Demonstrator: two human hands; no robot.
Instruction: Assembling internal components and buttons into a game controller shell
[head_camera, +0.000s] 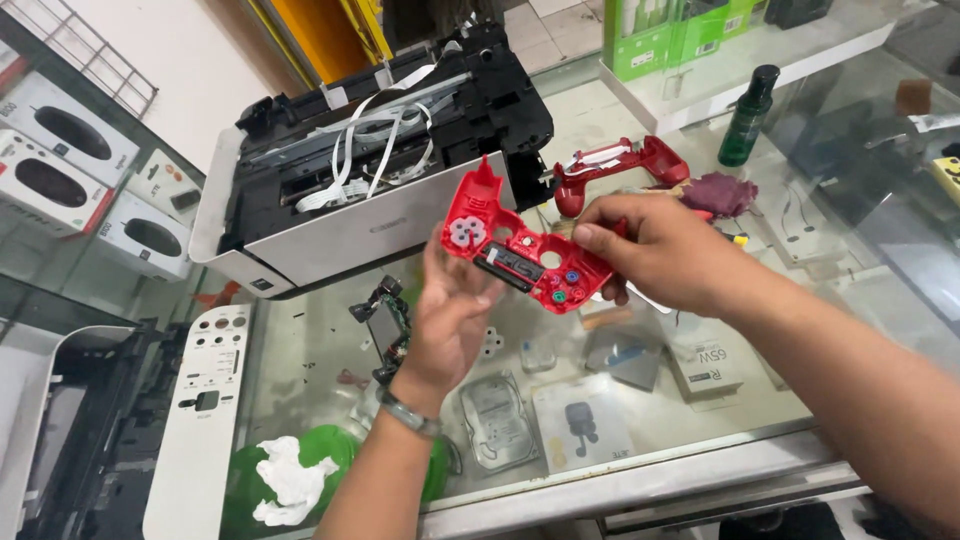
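Note:
Both my hands hold a red game-controller front shell (520, 255), inner side up, above a glass counter (330, 340). My left hand (447, 315) supports its left grip from below. My right hand (655, 255) pinches its right side. The shell shows a grey rubber pad, a black middle piece and small coloured buttons. The matching red back shell (620, 165) lies on the counter behind, next to an opened black and white printer (370, 160). A small circuit board with thumbsticks (385, 325) lies on the glass below my left hand.
A dark green bottle (747, 115) and a purple cloth (718, 193) sit at the back right. A white printer panel (200, 420) and a green lid with white tissue (300, 475) lie at the front left. Boxed goods show under the glass.

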